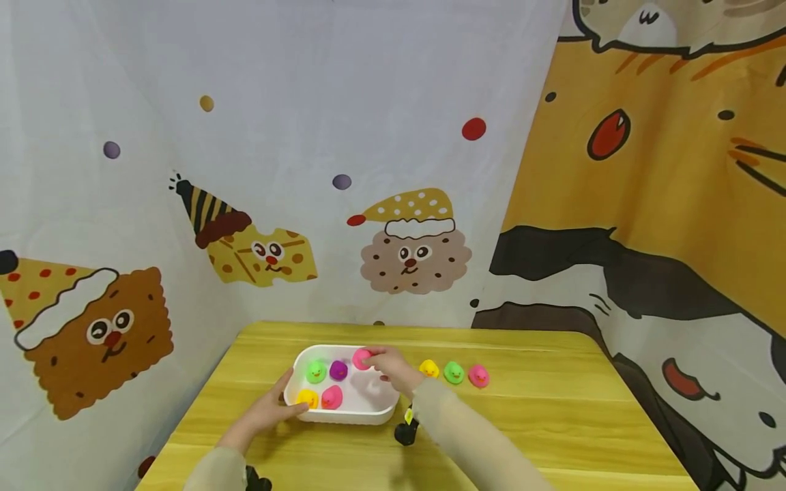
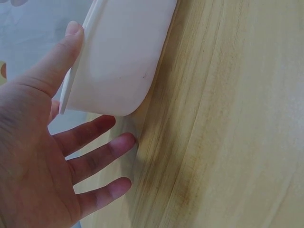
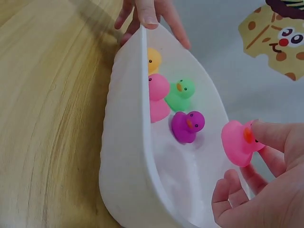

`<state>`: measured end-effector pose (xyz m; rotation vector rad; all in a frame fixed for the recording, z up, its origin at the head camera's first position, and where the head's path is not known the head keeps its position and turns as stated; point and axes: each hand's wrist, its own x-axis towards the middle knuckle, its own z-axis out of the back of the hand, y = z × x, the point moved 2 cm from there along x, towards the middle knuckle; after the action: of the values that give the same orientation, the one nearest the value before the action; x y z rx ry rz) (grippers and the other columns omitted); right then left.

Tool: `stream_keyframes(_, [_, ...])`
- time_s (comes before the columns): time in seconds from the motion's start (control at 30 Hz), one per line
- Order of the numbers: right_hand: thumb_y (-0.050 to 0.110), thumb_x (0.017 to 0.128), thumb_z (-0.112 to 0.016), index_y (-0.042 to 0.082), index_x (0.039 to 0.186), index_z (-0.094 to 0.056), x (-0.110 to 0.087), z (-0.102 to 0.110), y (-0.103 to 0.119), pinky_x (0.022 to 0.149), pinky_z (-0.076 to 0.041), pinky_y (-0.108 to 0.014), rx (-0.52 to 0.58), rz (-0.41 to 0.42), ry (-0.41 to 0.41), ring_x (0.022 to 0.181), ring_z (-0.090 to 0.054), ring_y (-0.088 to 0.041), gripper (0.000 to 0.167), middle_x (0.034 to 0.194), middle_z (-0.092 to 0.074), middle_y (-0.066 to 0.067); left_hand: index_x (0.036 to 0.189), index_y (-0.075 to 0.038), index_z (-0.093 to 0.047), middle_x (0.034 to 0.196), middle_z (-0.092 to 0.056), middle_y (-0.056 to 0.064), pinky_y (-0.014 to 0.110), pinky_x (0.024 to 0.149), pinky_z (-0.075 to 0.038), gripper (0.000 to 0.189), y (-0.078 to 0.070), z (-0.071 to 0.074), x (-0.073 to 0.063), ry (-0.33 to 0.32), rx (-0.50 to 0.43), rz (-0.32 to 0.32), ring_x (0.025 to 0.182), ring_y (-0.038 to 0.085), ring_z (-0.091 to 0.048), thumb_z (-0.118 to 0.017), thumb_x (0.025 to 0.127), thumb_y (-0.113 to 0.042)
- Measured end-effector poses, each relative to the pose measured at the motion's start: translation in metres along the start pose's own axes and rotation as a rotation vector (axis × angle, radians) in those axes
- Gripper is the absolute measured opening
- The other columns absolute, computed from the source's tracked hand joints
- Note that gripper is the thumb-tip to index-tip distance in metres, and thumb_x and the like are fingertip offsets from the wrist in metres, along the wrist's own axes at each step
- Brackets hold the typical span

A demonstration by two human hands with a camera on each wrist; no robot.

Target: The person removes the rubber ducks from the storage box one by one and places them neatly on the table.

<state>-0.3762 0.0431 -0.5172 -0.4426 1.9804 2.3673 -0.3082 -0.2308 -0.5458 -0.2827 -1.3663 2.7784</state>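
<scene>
My right hand [image 1: 395, 368] pinches a pink rubber duck [image 3: 236, 142] between thumb and fingers, over the far right part of a white plastic tub [image 1: 362, 417]. The tub's near left corner is in my left hand [image 2: 42, 137], its thumb on the rim and the forefinger along the outer side. The other fingers spread out beside the wall. Inside the tub sit a green duck [image 3: 180, 94], a purple duck [image 3: 188, 127], another pink duck [image 1: 332, 397] and a yellow duck [image 1: 308, 398].
Right of the tub, a yellow duck [image 1: 429, 368], a green duck [image 1: 454, 372] and a pink duck [image 1: 479, 376] stand in a row on the wooden table [image 1: 552, 423]. A cartoon-printed cloth [image 1: 295, 136] hangs behind the table.
</scene>
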Motion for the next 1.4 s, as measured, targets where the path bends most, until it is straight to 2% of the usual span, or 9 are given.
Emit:
stream_keyframes(0.3, [0.012, 0.087, -0.07, 0.01, 0.124, -0.067, -0.006, 0.005, 0.009, 0.093, -0.041, -0.056, -0.014, 0.012, 0.021, 0.112, -0.049, -0.04, 0.037, 0.112, -0.064, -0.005, 0.155, -0.005, -0.014, 0.143, -0.036, 0.037, 0.067, 0.101, -0.03, 0.102, -0.002, 0.002, -0.003, -0.002, -0.005, 0.009, 0.127, 0.052, -0.038, -0.077, 0.082, -0.038])
stream_keyframes(0.47, [0.014, 0.086, -0.07, 0.01, 0.124, -0.067, -0.008, 0.014, 0.014, 0.091, -0.041, -0.056, -0.049, 0.029, 0.026, 0.112, -0.049, -0.04, 0.038, 0.112, -0.064, -0.005, 0.155, -0.004, -0.014, 0.143, -0.034, 0.037, 0.067, 0.101, -0.03, 0.102, -0.004, 0.0, -0.002, 0.002, -0.003, -0.003, 0.128, 0.053, -0.037, -0.077, 0.082, -0.038])
stream_keyframes(0.73, [0.014, 0.087, -0.07, 0.01, 0.124, -0.066, -0.011, 0.036, 0.024, 0.083, -0.045, -0.048, -0.097, 0.044, 0.018, 0.104, -0.051, -0.034, 0.038, 0.111, -0.063, -0.004, 0.155, -0.003, -0.014, 0.144, -0.033, 0.037, 0.067, 0.101, -0.03, 0.101, -0.005, 0.001, -0.002, 0.002, 0.001, -0.013, 0.128, 0.053, -0.036, -0.077, 0.083, -0.037])
stream_keyframes(0.97, [0.016, 0.089, -0.068, 0.008, 0.128, -0.062, -0.013, 0.051, 0.027, 0.089, -0.043, -0.052, -0.113, 0.051, 0.028, 0.103, -0.052, -0.029, 0.041, 0.115, -0.064, -0.004, 0.154, -0.003, -0.014, 0.144, -0.033, 0.037, 0.067, 0.101, -0.03, 0.102, -0.004, 0.0, -0.003, -0.001, 0.021, -0.008, 0.128, 0.053, -0.037, -0.077, 0.082, -0.039])
stream_keyframes(1.1, [0.017, 0.089, -0.069, 0.006, 0.129, -0.062, -0.013, 0.06, 0.029, 0.089, -0.043, -0.052, -0.125, 0.055, 0.017, 0.107, -0.053, -0.034, 0.042, 0.118, -0.063, -0.006, 0.155, -0.003, -0.014, 0.146, -0.03, 0.036, 0.068, 0.102, -0.028, 0.102, -0.005, 0.0, -0.002, -0.004, 0.014, -0.005, 0.129, 0.053, -0.035, -0.077, 0.082, -0.039])
stream_keyframes(1.2, [0.017, 0.089, -0.069, 0.006, 0.129, -0.061, -0.013, 0.066, 0.03, 0.084, -0.046, -0.048, -0.135, 0.058, 0.01, 0.108, -0.053, -0.035, 0.043, 0.117, -0.063, -0.007, 0.155, -0.004, -0.014, 0.148, -0.028, 0.036, 0.068, 0.102, -0.028, 0.102, -0.004, -0.001, -0.001, -0.007, 0.005, -0.001, 0.13, 0.054, -0.033, -0.077, 0.082, -0.039])
stream_keyframes(1.33, [0.017, 0.087, -0.071, 0.007, 0.129, -0.062, -0.013, 0.075, 0.029, 0.075, -0.045, -0.036, -0.136, 0.045, 0.001, 0.102, -0.053, -0.03, 0.043, 0.118, -0.063, -0.005, 0.155, -0.005, -0.013, 0.148, -0.028, 0.036, 0.069, 0.101, -0.028, 0.103, -0.004, 0.0, -0.002, -0.008, 0.019, 0.006, 0.13, 0.055, -0.033, -0.077, 0.082, -0.041])
stream_keyframes(1.4, [0.017, 0.087, -0.071, 0.008, 0.128, -0.063, -0.013, 0.08, 0.029, 0.073, -0.044, -0.034, -0.134, 0.044, 0.0, 0.1, -0.054, -0.027, 0.043, 0.118, -0.063, -0.006, 0.155, -0.005, -0.013, 0.148, -0.027, 0.036, 0.069, 0.101, -0.028, 0.103, -0.003, 0.0, -0.002, -0.006, 0.025, 0.008, 0.13, 0.055, -0.032, -0.076, 0.082, -0.042])
